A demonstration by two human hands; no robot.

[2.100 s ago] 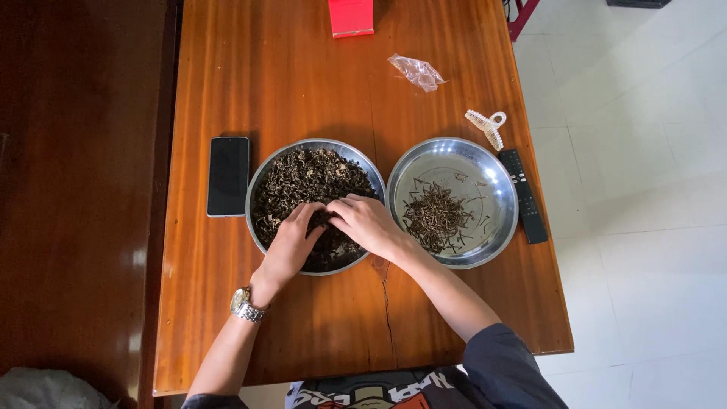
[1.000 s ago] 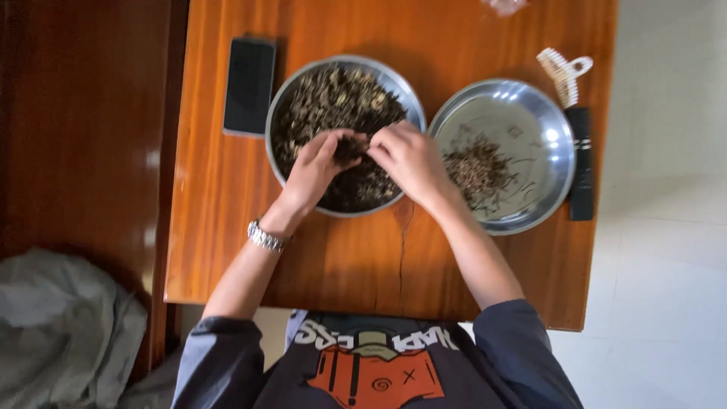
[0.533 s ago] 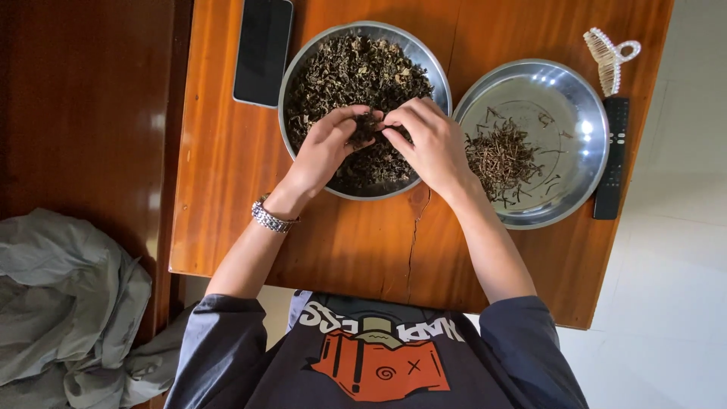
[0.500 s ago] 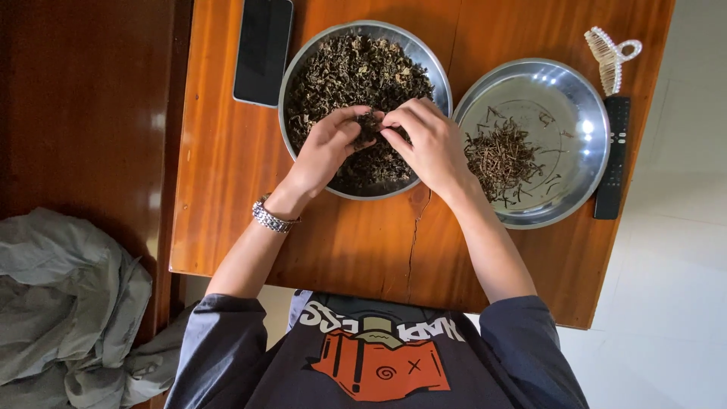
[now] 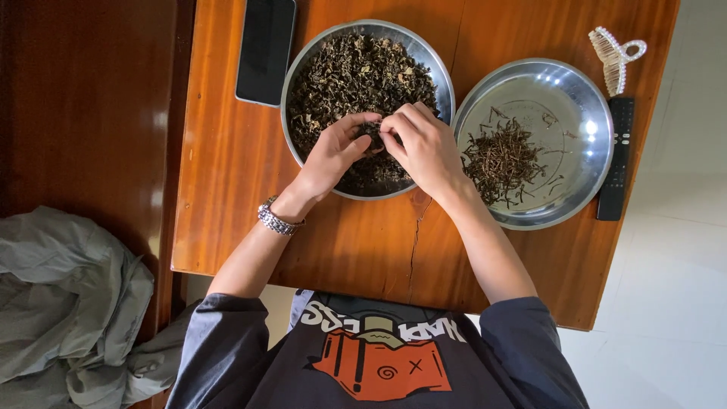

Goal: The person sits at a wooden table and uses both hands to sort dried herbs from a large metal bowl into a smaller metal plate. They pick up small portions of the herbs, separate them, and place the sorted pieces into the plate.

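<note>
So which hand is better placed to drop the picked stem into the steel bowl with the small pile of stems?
Probably the right hand: it is on the side of the shallow round steel bowl holding brown stems, while the left hand would have to cross over.

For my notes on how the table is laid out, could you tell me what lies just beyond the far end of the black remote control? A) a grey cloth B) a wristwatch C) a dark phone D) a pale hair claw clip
D: the pale hair claw clip lies on the table just past the end of the black remote control, to the right of the steel bowl with the stems.
</note>
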